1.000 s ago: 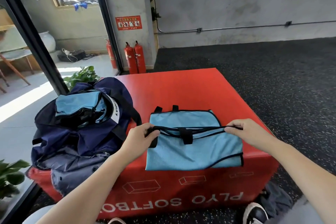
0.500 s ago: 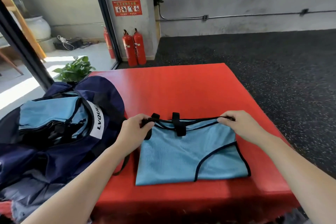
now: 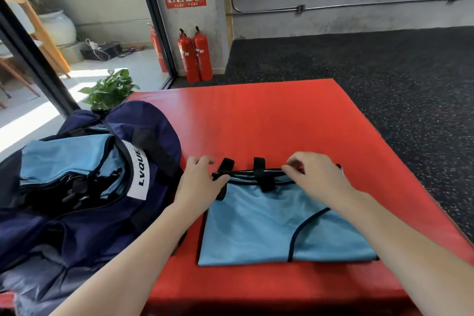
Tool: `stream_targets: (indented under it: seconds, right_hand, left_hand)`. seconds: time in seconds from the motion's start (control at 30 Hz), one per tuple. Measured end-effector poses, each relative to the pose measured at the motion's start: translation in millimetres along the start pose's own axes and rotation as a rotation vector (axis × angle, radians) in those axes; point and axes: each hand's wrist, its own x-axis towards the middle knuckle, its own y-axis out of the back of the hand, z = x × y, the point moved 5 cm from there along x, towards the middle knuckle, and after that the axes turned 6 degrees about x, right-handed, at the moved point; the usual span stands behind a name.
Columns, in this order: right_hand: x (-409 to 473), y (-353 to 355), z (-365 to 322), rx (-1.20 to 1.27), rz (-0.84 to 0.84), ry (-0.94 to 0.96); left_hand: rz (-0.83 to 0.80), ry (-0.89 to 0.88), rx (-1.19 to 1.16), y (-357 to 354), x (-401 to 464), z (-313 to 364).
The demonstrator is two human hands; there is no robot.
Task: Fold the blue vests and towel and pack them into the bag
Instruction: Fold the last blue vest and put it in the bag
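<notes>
Squaring the folded blue vest (image 3: 277, 228) at 6 o'clock on the red soft box (image 3: 269, 123): left hand (image 3: 198, 185) rests loosely spread on its corner, right hand (image 3: 315, 177) pinches the black-trimmed edge. Navy duffel bag (image 3: 84, 187) gapes at 9 o'clock, likely kept near for packing.

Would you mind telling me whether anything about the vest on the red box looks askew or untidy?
Slightly. The folded blue vest lies flat on the red box, but its two black straps stick out past the far edge between the left hand and right hand. Nothing looks damaged or spilled.
</notes>
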Motion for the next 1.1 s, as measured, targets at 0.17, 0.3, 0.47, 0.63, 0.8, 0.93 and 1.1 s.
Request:
stream_targets:
  seconds: [0.17,0.3,0.47,0.63,0.8,0.93,1.1]
  right_hand:
    - [-4.6,-40.9,-20.6,0.202,-0.142,-0.139]
    - [0.8,-36.5,-30.1,0.362,-0.069,-0.167]
    - [5.9,-33.1,-38.1,0.493,-0.153,-0.06]
    - [7.0,-33.3,-16.8,0.218,-0.288,0.033]
    - [11.2,-22.3,4.5,0.071,-0.317,0.066]
    - [13.3,-7.1,27.4,-0.085,-0.225,0.068]
    - [14.3,10.1,53.9,-0.132,-0.212,0.002]
  left_hand:
    - [-0.021,-0.023,-0.075,0.0,-12.7,9.3]
    - [0.012,-0.007,-0.315,4.2,-17.9,19.9]
    - [0.06,-0.097,-0.423,7.0,-15.3,32.8]
    - [0.013,-0.222,-0.218,-18.2,0.0,27.1]
    - [0.031,-0.166,-0.093,-37.1,19.0,11.9]
    - [-0.019,-0.125,0.086,-37.0,19.5,8.7]
    - [0.155,-0.179,0.19,-16.1,3.1,24.6]
